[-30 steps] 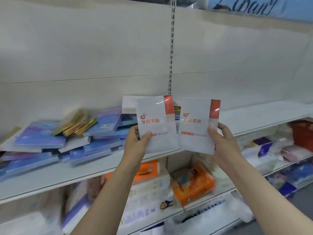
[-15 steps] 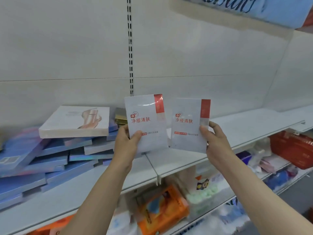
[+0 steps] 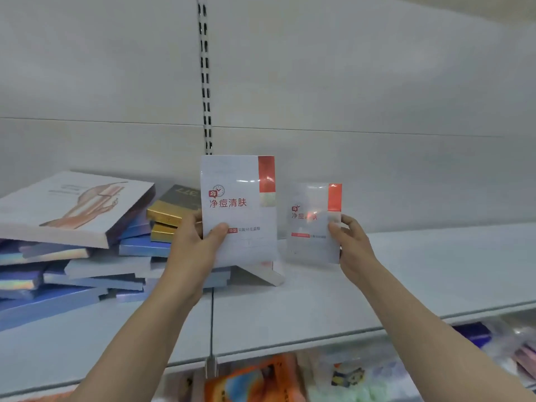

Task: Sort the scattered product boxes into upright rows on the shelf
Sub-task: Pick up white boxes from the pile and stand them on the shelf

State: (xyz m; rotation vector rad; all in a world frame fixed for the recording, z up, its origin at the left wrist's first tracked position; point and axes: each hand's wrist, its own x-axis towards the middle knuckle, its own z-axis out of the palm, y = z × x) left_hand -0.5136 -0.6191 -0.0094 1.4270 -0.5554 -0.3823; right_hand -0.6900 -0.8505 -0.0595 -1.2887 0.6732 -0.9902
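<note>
- Pale grey shelving fills the view: a plain back panel with a slotted upright, and one long shelf (image 3: 406, 285) running left to right.
- Far left on the shelf, a scattered heap of flat blue boxes (image 3: 72, 285) lies on its faces, with a large white box (image 3: 72, 204) tilted on top and 2 gold boxes (image 3: 168, 219) stacked behind.
- Centre, the left hand (image 3: 193, 250) grips a white box with a red corner (image 3: 237, 210), thumb across its front, held upright in the air above the heap's right edge.
- Just right of it, the right hand (image 3: 352, 248) pinches a matching second box (image 3: 314, 223) by its right edge, also upright, lower and closer to the shelf's bare stretch.
- Both boxes have their long axis vertical, faces toward the camera.
- Judged from this, bare shelf lies below and to the right, so the right hand is nearer the likely landing spot.
- Bottom edge: blurred, colourful packets (image 3: 261, 381) on a lower shelf.
</note>
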